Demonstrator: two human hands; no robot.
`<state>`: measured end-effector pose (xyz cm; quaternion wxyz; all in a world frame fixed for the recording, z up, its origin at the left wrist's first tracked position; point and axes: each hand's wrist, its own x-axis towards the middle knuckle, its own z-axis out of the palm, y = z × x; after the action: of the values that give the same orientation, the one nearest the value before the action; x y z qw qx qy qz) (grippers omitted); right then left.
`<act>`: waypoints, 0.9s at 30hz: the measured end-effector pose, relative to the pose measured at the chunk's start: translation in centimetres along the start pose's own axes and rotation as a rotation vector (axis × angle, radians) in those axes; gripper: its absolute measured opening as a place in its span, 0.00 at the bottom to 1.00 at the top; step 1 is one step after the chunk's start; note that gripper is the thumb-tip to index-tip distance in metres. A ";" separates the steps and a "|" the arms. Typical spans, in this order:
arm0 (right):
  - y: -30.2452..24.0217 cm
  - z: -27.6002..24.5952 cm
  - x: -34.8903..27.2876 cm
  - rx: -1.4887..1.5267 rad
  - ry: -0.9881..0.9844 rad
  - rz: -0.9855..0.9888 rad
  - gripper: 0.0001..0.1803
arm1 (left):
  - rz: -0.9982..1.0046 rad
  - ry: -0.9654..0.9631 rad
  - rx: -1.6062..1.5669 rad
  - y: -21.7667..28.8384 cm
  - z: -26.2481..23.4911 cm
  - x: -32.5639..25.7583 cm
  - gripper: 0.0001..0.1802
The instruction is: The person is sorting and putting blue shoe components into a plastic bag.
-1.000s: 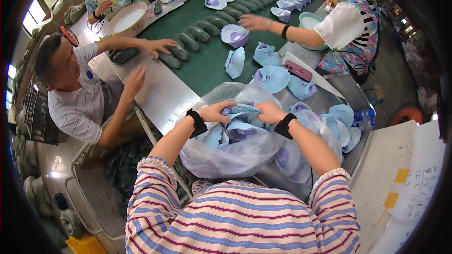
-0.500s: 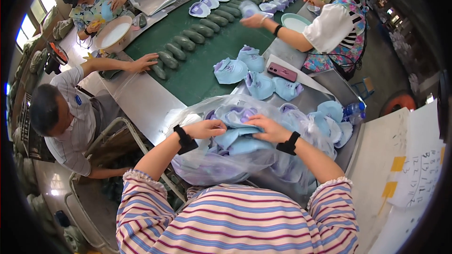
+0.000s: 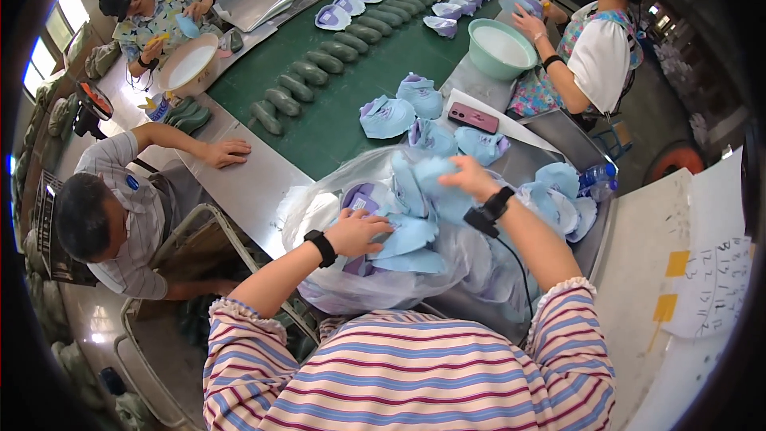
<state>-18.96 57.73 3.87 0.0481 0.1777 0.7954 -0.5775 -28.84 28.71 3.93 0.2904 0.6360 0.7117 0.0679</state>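
In front of me a clear plastic bag (image 3: 319, 191) lies open, full of light-blue and purple shoe uppers (image 3: 403, 259). My left hand (image 3: 359, 231) rests on these uppers at the bag's left side, fingers stretched over them. My right hand (image 3: 472, 179) grips a light-blue shoe upper (image 3: 437, 191) above the bag's mouth; it is blurred by motion. Just beyond the bag, several shaped light-blue uppers (image 3: 388, 117) sit at the near end of the green belt and on the metal ledge. More uppers (image 3: 558, 199) are stacked right of the bag.
A row of dark green shoe lasts (image 3: 327, 61) runs along the green belt (image 3: 247, 72). A pink phone (image 3: 473, 117) lies on paper at the right. One co-worker's hand (image 3: 227, 153) rests on the left metal edge. Two other people work beside basins (image 3: 503, 49).
My hands have parted; the right has lifted an upper out of the pile. The left co-worker's hand has withdrawn from the lasts, and the right co-worker has pulled back from the belt.
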 end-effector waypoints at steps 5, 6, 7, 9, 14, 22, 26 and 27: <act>-5.7 -2.1 -1.2 0.295 -0.118 0.019 0.15 | 0.123 0.235 -0.040 -0.3 1.1 0.9 0.23; -5.9 -1.9 -1.2 0.314 -0.134 -0.006 0.16 | 0.129 0.231 -0.034 -1.0 0.9 1.6 0.23; -5.7 -2.1 -1.2 0.313 -0.127 -0.007 0.16 | 0.205 0.148 -0.176 -1.3 0.5 2.5 0.23; -5.1 -2.4 -1.1 0.582 -0.124 -0.110 0.19 | 0.179 0.033 -0.417 -2.2 -0.2 3.6 0.21; -3.0 -2.5 -1.0 0.662 -0.112 -0.029 0.19 | -0.111 0.542 -0.014 -6.9 -2.0 7.4 0.31; 0.9 -4.6 -2.1 -0.213 0.183 -0.100 0.20 | -0.175 0.534 0.404 -10.0 -1.2 13.3 0.25; -1.0 -2.5 -2.8 -0.366 0.095 -0.146 0.21 | -0.256 0.537 0.136 -9.6 -2.0 14.2 0.29; -1.0 -2.1 -2.8 -0.323 0.088 -0.158 0.21 | -0.311 0.471 0.140 -10.0 -1.6 15.0 0.33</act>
<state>-16.38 58.75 6.21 -0.0043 0.1297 0.8906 -0.4358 -38.67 41.50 -4.32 0.0795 0.5046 0.8514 0.1192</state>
